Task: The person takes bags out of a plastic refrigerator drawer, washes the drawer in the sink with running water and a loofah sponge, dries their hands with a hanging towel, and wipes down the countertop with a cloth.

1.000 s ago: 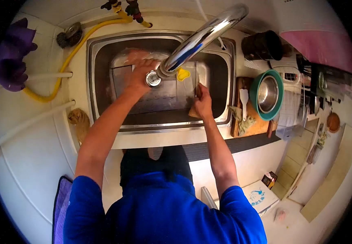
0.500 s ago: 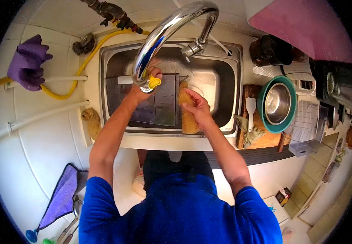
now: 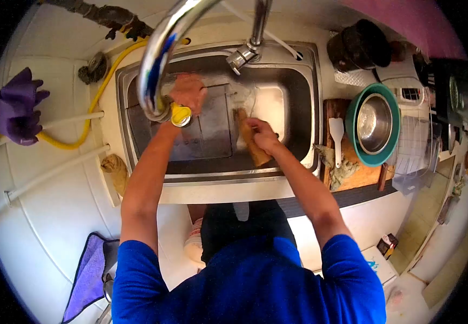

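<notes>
A dark flat panel (image 3: 207,127) lies in the steel sink (image 3: 277,102). My left hand (image 3: 189,93) is over the panel's upper part, behind the faucet's yellow-tipped outlet (image 3: 180,114); its fingers are blurred, and what it grips cannot be made out. Held in my right hand (image 3: 264,135) is a brown sponge-like pad (image 3: 253,144), tilted beside the panel's right edge, with my fingers closed on its upper part.
The chrome faucet (image 3: 155,59) arches over the sink's left half. To the right stand a green basin with a steel bowl (image 3: 374,123), a white spatula (image 3: 337,140) and a cloth on a wooden board. A purple glove (image 3: 20,110) hangs at the left.
My left hand has moved up from the faucet outlet. The pad in my right hand has tilted, and the view has shifted. The faucet's arch appears farther left.
</notes>
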